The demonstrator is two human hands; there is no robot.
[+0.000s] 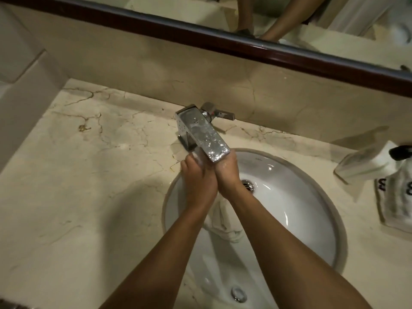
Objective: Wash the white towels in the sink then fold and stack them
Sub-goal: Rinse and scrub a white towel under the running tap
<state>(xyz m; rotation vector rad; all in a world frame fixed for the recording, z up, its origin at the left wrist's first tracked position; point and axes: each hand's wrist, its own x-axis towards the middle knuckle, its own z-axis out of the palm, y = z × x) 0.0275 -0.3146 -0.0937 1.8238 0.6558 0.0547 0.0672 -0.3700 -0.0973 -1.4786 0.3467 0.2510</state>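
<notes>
While our left hand point(198, 181) and right hand point(229, 177) squeeze one wet white towel point(223, 224) together under the tap point(205, 134), above the sink point(312, 210), we judge the washing under way. Another towel point(399, 197) lies on the counter point(89, 175), right; folding and stacking remain.

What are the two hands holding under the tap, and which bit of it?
Both the left hand and the right hand grip a wet white towel by its upper end, under the faucet. The rest hangs down into the sink.
</notes>
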